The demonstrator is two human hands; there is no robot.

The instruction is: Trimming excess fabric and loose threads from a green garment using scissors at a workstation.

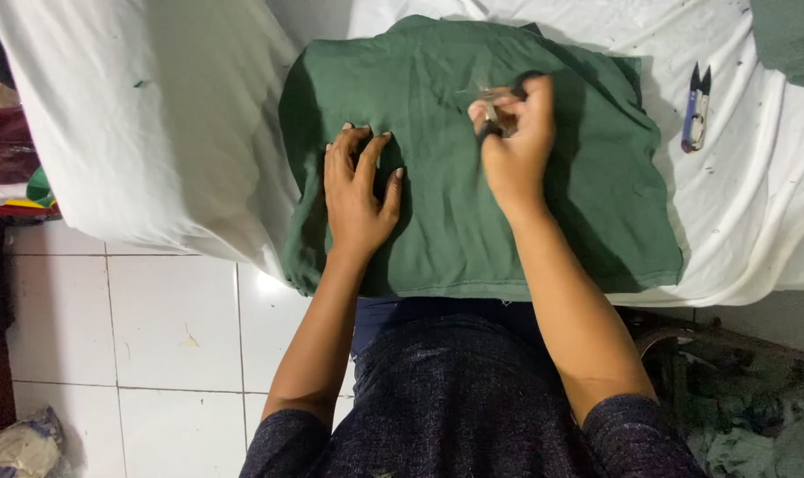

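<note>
Right grip: right hand (517, 146) clenched on small thread snips (492, 108), thumb and fingers pinched around the handle; metal blades visible past the fingertips.
Snips axis: long axis roughly 10 to 4 o'clock, tips toward 10 o'clock, blurred; exact blade gap not readable.
Right pose: wrist raised slightly, knuckles up, forearm running in from 5 o'clock across the cloth's near hem.
Left grip: left hand (358, 190) released, grasping nothing; palm flat, fingers spread and pressed onto green garment (437, 221), fingertips toward 12 o'clock.
Left pose: forearm straight, entering from 7 o'clock; hand just left of the snips, apart from the right hand.
Garment position: spread flat at centre of view on white sheet (172, 133); near hem hanging over the sheet's edge at 6 o'clock, far edge rounded at 12 o'clock.
Garment axis: hem line running 9 to 3 o'clock.
Second tool: blue-handled snips (696, 111) lying on the sheet at 3 o'clock of the garment, well apart, tips toward 12 o'clock.
Far corner: more green cloth (796, 35) at 1 o'clock.
Below: white floor tiles (172, 336) at 8 o'clock; heap of fabric scraps (747, 416) at 4 o'clock.
</note>
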